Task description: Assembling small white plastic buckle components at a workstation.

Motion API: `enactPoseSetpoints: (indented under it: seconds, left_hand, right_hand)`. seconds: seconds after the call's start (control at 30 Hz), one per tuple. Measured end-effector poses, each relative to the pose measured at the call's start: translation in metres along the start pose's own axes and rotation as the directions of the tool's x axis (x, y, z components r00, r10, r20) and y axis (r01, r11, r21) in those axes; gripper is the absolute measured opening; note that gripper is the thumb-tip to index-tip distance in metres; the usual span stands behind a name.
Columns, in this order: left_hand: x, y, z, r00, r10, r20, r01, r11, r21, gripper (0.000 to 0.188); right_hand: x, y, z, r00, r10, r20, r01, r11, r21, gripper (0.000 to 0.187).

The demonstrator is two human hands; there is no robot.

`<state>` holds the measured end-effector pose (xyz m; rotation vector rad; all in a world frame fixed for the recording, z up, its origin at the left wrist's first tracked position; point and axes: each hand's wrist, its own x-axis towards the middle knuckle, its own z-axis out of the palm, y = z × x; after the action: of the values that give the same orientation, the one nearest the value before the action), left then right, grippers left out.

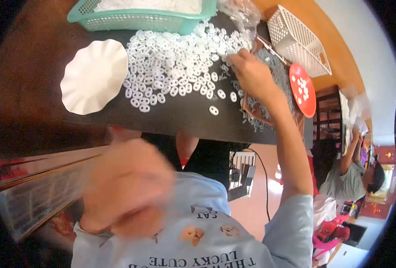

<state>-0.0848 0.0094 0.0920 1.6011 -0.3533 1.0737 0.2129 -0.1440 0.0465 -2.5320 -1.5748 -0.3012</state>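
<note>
My right hand [253, 75] reaches over the table to the right edge of a heap of small white oval plastic pieces [169, 58], each with two holes. Its fingers are bent down and drawn together; what lies between their tips is hidden. Beside and beneath that hand spreads a mass of small grey bits [271, 64], too fine to make out. My left hand [131, 178] is raised near my body, off the table's front edge, and smeared by motion, so its fingers do not show clearly. A few loose oval pieces lie apart near the front.
A white wavy-rimmed dish [95, 76] stands left of the heap. Behind is a green basket [139, 21] with white contents. To the right are a red plate [309, 105] with several white pieces, a white perforated basket [292, 40] and clear plastic bags [245, 15]. Another person [350, 178] works farther right.
</note>
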Motion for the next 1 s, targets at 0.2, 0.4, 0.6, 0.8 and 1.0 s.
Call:
enactPoseSetpoints:
  seconds: [0.2, 0.4, 0.6, 0.8, 1.0]
  left_hand:
    - [-0.008, -0.058, 0.03, 0.839, -0.227, 0.494, 0.142, 0.969, 0.204, 0.022]
    - [-0.005, -0.103, 0.053, 0.833, -0.289, 0.472, 0.213, 0.955, 0.208, 0.03]
    - [-0.009, -0.123, 0.051, 0.789, -0.404, 0.463, 0.331, 0.914, 0.234, 0.035]
    - [-0.009, -0.123, 0.048, 0.745, -0.489, 0.454, 0.465, 0.868, 0.172, 0.035]
    - [-0.011, -0.122, 0.049, 0.776, -0.447, 0.446, 0.421, 0.893, 0.162, 0.034]
  right_hand:
    - [0.003, -0.021, -0.002, 0.998, -0.041, 0.041, 0.037, 0.994, 0.099, 0.02]
    - [-0.008, -0.028, -0.019, 0.992, -0.021, 0.122, 0.0, 0.985, 0.174, 0.021]
    - [0.008, -0.023, -0.01, 0.996, -0.062, 0.069, 0.045, 0.974, 0.224, 0.017]
    - [0.03, -0.02, 0.009, 0.98, -0.18, 0.082, 0.173, 0.981, 0.085, 0.014]
    - [0.031, -0.024, 0.003, 0.975, -0.195, 0.104, 0.191, 0.98, 0.049, 0.01]
